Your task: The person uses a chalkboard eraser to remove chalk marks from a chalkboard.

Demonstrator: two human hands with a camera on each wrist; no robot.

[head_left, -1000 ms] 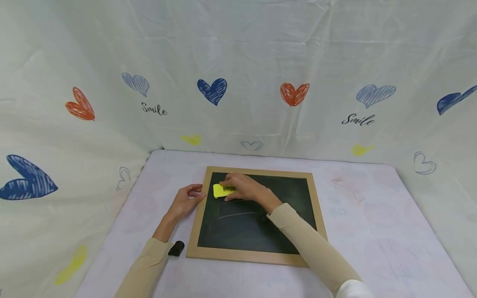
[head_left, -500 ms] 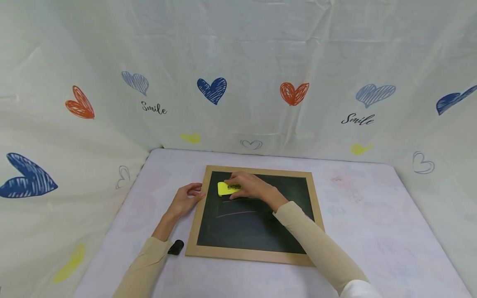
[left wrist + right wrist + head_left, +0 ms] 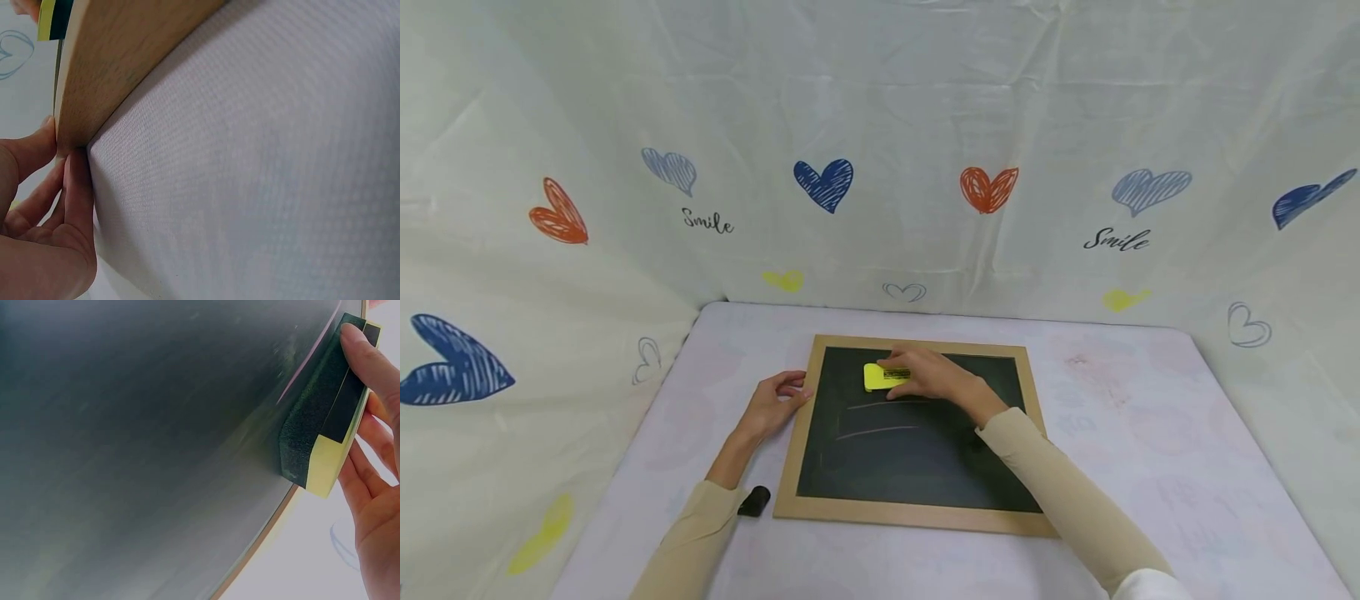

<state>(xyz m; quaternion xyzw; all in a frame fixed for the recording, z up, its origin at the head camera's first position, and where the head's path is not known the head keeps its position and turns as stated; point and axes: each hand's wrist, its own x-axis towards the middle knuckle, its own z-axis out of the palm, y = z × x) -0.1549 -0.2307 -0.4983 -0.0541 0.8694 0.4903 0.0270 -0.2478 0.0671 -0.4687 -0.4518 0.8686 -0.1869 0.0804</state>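
A chalkboard (image 3: 880, 471) with a light wooden frame (image 3: 880, 510) lies flat on the table. My right hand (image 3: 931, 375) grips a yellow eraser (image 3: 874, 377) between thumb and fingers, near the board's upper edge. In the right wrist view the eraser (image 3: 306, 425) has a dark felt side against the board, beside a pinkish chalk line (image 3: 307, 361). Two faint chalk lines (image 3: 876, 432) run across the board below that hand. At the frame's left side my left hand (image 3: 771, 407) pinches the edge, thumb on top and fingers (image 3: 78, 194) against the side.
A small black object (image 3: 755, 501) lies by the left sleeve, near the board's lower left corner; its kind is unclear. The table (image 3: 1150, 433) wears a pale cloth. A white curtain (image 3: 895, 83) printed with hearts and "Smile" hangs behind and at the sides.
My right hand has slid the eraser rightward along the upper part of the board, exposing more of the upper chalk line. My left hand has stayed at the frame's left edge.
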